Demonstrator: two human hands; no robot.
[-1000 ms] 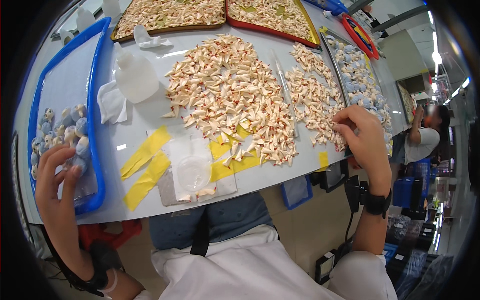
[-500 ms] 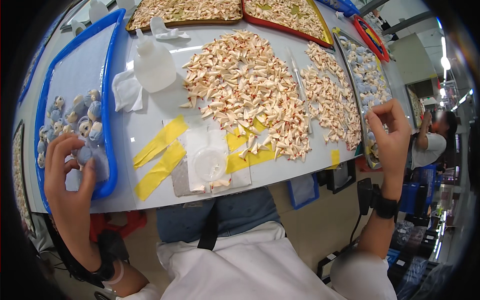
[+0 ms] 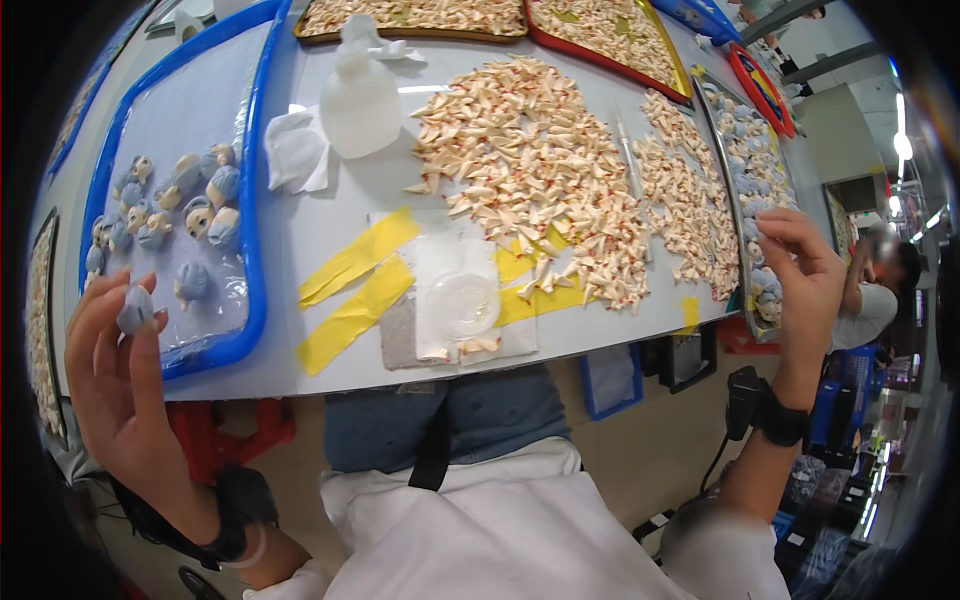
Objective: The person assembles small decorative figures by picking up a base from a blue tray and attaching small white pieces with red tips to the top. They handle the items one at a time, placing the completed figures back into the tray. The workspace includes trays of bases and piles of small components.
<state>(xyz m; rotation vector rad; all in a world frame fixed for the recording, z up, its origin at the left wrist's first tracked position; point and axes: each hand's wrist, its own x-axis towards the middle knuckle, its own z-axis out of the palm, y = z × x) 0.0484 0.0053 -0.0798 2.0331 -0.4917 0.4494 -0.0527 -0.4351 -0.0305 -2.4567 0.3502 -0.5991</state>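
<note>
My left hand (image 3: 125,385) is closed on a small blue-grey figurine head (image 3: 135,310), pinched between thumb and fingers at the near left edge of a blue tray (image 3: 255,215). Inside that tray, one blue-capped figurine head (image 3: 192,284) lies apart from a cluster of similar heads (image 3: 208,222), some with painted faces. Across the table, my right hand (image 3: 805,265) has its thumb and fingers drawn together over a metal tray (image 3: 735,200) of many blue-and-cream heads (image 3: 765,165). Whatever its fingertips hold is hidden.
A heap of cream, red-tipped pieces (image 3: 540,170) covers the table's middle. Nearby are a white bottle (image 3: 360,110), a tissue (image 3: 297,150), yellow tape (image 3: 355,315), a round clear dish (image 3: 462,305) and a pen-like tool (image 3: 630,160). Another person (image 3: 880,290) is at far right.
My left hand has left one figurine head on the blue tray and drawn back toward me, with another head in its fingers. The whole view has shifted slightly; my right hand stays at the metal tray.
</note>
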